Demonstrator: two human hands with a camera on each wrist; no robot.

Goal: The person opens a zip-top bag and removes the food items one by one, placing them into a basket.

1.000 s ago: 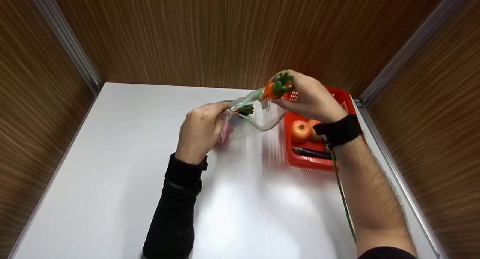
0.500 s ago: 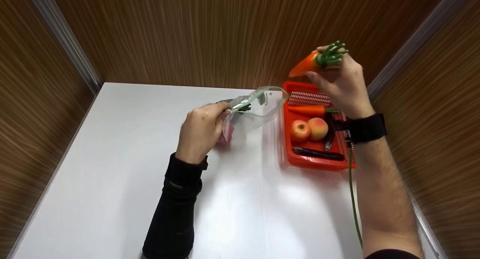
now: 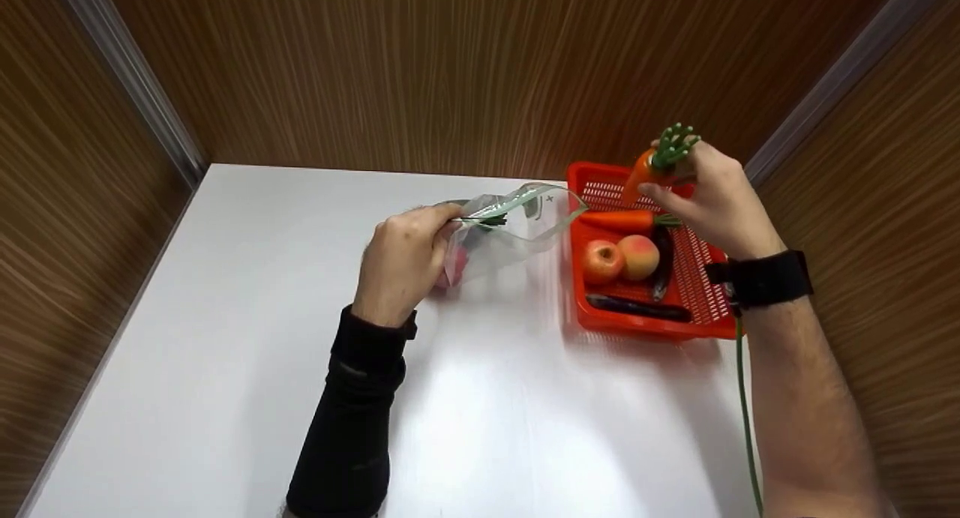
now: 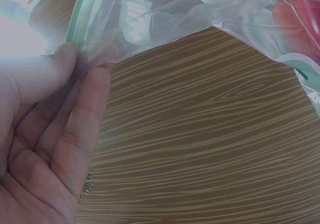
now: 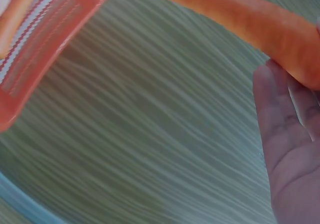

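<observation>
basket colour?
Red-orange plastic basket, clearest in the head view.

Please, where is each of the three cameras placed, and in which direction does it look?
Head: on the person's head, looking forward and down at the table; shows both forearms, left hand holding the bag, right hand holding a carrot over the basket.
Left wrist: on the left wrist, looking past the fingers at the bag and wood wall.
Right wrist: on the right wrist, looking past the fingers at the carrot and basket.
Shared: head and right wrist both show carrot and basket.
</observation>
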